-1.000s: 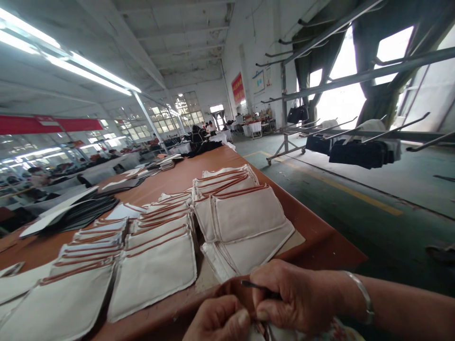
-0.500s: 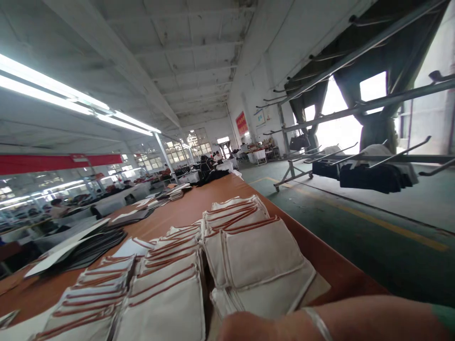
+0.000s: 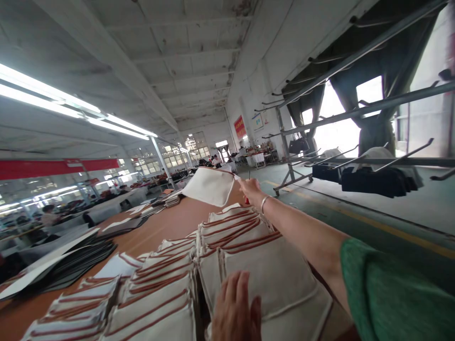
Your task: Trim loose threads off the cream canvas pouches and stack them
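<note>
Sheets, dark ones (image 3: 85, 265), lie fanned out at the far left, a white sheet (image 3: 46, 260) alongside, on the brown table (image 3: 167, 220). Then come the cloth pieces, a left row (image 3: 80, 308) and a middle row (image 3: 152, 308), overlapping like shingles with brown edges showing, perhaps so that each can be picked off singly. And up goes the action: one pale cloth piece (image 3: 209, 187) is out over the table beyond the rows, raised and tilted, hanging off to the left of its grip. Nearer, the left hand (image 3: 236, 308) is palm down and unclenched, no object visible in it, over the front of the right row (image 3: 282, 274); it may be steadying the pile, though I can't tell how firmly it presses. Out at full stretch, the right hand (image 3: 251, 188) pinches that raised piece by its near corner, a hold that probably leaves the panel free to swing. Something red shows under those fingers, too small to name. Bracelet (image 3: 263, 203), green sleeve (image 3: 394, 289), and across the floor a metal rack (image 3: 369, 110), its prongs carrying dark goods (image 3: 373, 181) clear of the ground.
</note>
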`<action>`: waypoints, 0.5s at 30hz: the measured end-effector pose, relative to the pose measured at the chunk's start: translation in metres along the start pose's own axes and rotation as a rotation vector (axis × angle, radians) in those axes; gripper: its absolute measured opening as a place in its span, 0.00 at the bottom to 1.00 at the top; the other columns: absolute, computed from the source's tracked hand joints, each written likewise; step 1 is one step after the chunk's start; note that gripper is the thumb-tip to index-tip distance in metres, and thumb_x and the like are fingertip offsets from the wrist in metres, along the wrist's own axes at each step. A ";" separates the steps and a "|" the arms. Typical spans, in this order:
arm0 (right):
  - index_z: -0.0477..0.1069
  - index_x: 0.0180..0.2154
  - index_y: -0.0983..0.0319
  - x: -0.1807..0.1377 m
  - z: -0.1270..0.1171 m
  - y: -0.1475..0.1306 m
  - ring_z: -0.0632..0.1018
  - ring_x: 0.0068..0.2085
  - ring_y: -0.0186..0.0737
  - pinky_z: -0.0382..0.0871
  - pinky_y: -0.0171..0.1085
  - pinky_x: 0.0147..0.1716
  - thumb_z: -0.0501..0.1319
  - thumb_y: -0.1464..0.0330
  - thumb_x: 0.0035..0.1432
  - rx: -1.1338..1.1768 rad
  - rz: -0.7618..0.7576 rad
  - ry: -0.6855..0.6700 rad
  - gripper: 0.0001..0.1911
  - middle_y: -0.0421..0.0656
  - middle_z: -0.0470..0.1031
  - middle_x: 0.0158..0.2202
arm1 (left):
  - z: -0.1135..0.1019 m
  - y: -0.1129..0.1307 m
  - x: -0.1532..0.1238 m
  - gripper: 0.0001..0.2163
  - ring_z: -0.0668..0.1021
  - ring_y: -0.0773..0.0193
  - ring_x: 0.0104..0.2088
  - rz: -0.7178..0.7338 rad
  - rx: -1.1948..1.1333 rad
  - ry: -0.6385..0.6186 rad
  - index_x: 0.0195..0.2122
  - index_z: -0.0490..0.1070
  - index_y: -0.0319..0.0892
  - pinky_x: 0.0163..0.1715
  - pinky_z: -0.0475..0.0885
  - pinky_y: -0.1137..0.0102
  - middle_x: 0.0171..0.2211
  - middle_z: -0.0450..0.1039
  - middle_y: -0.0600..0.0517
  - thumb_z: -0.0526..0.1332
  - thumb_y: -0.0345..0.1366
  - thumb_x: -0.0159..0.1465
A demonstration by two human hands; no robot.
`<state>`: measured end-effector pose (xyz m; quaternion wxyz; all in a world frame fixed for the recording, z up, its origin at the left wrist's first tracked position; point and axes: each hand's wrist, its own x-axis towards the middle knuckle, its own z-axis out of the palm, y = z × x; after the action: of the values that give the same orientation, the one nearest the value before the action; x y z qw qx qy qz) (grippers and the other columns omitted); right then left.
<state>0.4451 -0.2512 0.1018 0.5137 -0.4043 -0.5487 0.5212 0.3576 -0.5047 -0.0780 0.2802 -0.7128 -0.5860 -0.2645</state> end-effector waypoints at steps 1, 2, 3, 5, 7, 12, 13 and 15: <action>0.71 0.46 0.66 0.003 -0.011 0.014 0.76 0.32 0.35 0.75 0.35 0.30 0.60 0.62 0.68 0.000 0.006 0.030 0.13 0.43 0.74 0.39 | 0.019 0.003 0.014 0.21 0.75 0.52 0.55 0.002 0.011 -0.076 0.60 0.64 0.42 0.53 0.74 0.61 0.55 0.73 0.45 0.59 0.32 0.65; 0.71 0.44 0.66 0.002 -0.023 0.028 0.76 0.32 0.35 0.75 0.35 0.29 0.60 0.63 0.67 -0.001 0.008 0.046 0.12 0.43 0.74 0.38 | 0.037 0.007 0.028 0.22 0.72 0.51 0.58 -0.002 0.008 -0.136 0.62 0.63 0.43 0.55 0.72 0.58 0.58 0.71 0.45 0.58 0.31 0.65; 0.71 0.43 0.66 -0.001 -0.035 0.043 0.76 0.31 0.34 0.74 0.34 0.28 0.60 0.63 0.67 -0.001 0.007 0.053 0.11 0.42 0.74 0.37 | 0.053 0.012 0.041 0.23 0.69 0.50 0.61 -0.008 -0.002 -0.188 0.63 0.62 0.44 0.58 0.70 0.57 0.60 0.68 0.46 0.58 0.31 0.66; 0.72 0.41 0.66 -0.014 -0.060 0.071 0.75 0.30 0.33 0.74 0.33 0.27 0.61 0.64 0.67 -0.002 0.001 0.054 0.10 0.41 0.74 0.35 | 0.079 0.021 0.065 0.24 0.66 0.48 0.63 -0.014 -0.024 -0.242 0.63 0.62 0.44 0.61 0.66 0.54 0.62 0.65 0.45 0.60 0.32 0.65; 0.72 0.38 0.66 -0.031 -0.088 0.096 0.75 0.28 0.32 0.73 0.32 0.26 0.61 0.65 0.66 -0.005 0.002 0.060 0.09 0.40 0.74 0.33 | 0.097 0.029 0.085 0.25 0.67 0.46 0.61 -0.017 -0.039 -0.266 0.62 0.64 0.42 0.61 0.65 0.51 0.61 0.66 0.44 0.63 0.33 0.63; 0.72 0.35 0.66 -0.076 -0.145 0.139 0.75 0.24 0.34 0.61 0.27 0.14 0.61 0.68 0.61 0.000 0.001 0.128 0.07 0.41 0.75 0.27 | 0.112 0.047 0.118 0.12 0.74 0.44 0.49 -0.040 -0.053 -0.330 0.48 0.73 0.36 0.51 0.68 0.49 0.47 0.74 0.41 0.54 0.27 0.67; 0.72 0.34 0.65 -0.083 -0.153 0.144 0.75 0.24 0.35 0.59 0.27 0.13 0.61 0.67 0.59 0.003 -0.005 0.148 0.07 0.42 0.75 0.27 | 0.112 0.051 0.121 0.13 0.74 0.45 0.49 -0.040 -0.065 -0.348 0.46 0.74 0.37 0.50 0.68 0.49 0.46 0.74 0.41 0.51 0.26 0.68; 0.71 0.35 0.65 -0.091 -0.166 0.150 0.74 0.23 0.35 0.59 0.28 0.12 0.61 0.66 0.56 0.013 -0.024 0.191 0.08 0.43 0.76 0.27 | 0.107 0.057 0.124 0.14 0.75 0.46 0.48 -0.058 -0.107 -0.394 0.43 0.74 0.38 0.48 0.69 0.53 0.45 0.75 0.41 0.50 0.23 0.66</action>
<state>0.6077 -0.2948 -0.0707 0.5726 -0.4420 -0.4985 0.4777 0.4402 -0.3525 -0.0715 0.1141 -0.7474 -0.6351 -0.1585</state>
